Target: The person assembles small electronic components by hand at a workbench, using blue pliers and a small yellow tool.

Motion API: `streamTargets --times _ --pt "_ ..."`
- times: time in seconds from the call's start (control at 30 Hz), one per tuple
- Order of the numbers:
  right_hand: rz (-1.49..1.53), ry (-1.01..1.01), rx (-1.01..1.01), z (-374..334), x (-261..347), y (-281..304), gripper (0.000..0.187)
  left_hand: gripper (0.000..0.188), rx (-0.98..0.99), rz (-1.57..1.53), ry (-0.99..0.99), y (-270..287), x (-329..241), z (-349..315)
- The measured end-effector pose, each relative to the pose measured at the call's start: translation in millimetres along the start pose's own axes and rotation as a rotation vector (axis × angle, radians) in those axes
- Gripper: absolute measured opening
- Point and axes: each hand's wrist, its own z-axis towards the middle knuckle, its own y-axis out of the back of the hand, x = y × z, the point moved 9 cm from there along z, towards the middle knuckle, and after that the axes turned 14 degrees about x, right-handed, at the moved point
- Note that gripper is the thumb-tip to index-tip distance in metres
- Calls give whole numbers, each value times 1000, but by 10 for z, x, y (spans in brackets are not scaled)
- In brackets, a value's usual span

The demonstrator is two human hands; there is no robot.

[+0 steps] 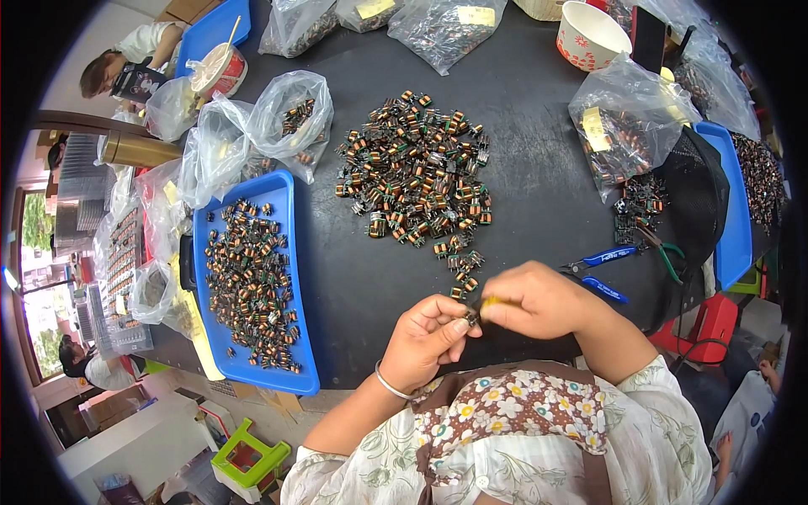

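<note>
Close to the table's front edge, my left hand (pixel 427 335) pinches a small dark coil component (pixel 473 319) between thumb and fingers. My right hand (pixel 539 301) meets it from the right, closed and slightly blurred. Something small and yellow (pixel 491 301) shows at its fingertips; its kind cannot be made out. Just beyond both hands, a few loose copper-wound coils (pixel 459 263) trail from a big pile of coils (pixel 417 164) in the middle of the black table. To the left, a blue tray (pixel 309 353) contains many more of these coils.
Blue-handled cutters (pixel 608 257) and green-handled pliers (pixel 671 257) lie to the right, near a black mesh bag (pixel 697 185) and another blue tray (pixel 734 244). Plastic bags of parts (pixel 627 126) and a paper bowl (pixel 592 38) stand farther back. Other people sit nearby.
</note>
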Motion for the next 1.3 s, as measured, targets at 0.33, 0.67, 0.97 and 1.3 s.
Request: streamTargets --times 0.33,0.67,0.97,1.3 --pt "-386 -257 -355 -24 -190 284 24 9 4 -89 -16 92 26 -23" --pt "156 -43 -60 66 -182 16 23 21 -50 150 58 34 42 53" --pt "-364 -178 -388 65 -110 191 14 16 -130 187 45 93 -15 8" --pt "-272 -159 -341 -42 -98 272 14 15 -146 208 45 104 -27 -20"
